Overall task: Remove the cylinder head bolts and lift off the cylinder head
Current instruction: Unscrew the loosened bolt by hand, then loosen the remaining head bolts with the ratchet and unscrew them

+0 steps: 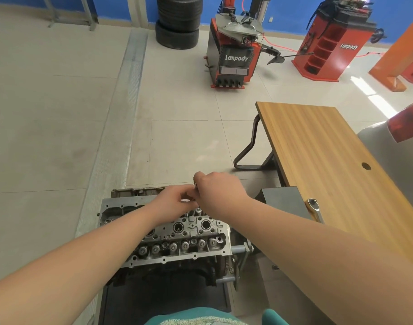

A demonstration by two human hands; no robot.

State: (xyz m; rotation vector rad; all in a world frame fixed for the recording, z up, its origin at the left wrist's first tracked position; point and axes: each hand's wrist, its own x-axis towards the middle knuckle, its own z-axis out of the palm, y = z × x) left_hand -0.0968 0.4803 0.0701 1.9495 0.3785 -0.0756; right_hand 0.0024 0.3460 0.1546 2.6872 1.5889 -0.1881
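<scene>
- Both hands meet over the far side of the engine: the left hand [171, 200] reaches in with fingers curled toward the right hand [218, 193], which is closed into a fist around a thin metal piece, seemingly a bolt [195, 186]; only a small bit of it shows above and below the fingers. Whether the left hand's fingertips pinch that piece cannot be told.
- Wooden table [329, 165] stands to the right of the engine, with a round hole near its right edge.
- Cylinder head [177, 240] sits on the engine block just below the hands, mounted on a stand; its valve springs and round bores face up.
- Tyre changer [233, 55], red and black and marked "Lanpody", stands far off on the tiled floor, with a red wheel balancer [329, 45] to its right.
- Stack of tyres [177, 19] stands against the blue wall.
- Ratchet [314, 211] lies on the table's near-left edge, its head up.
</scene>
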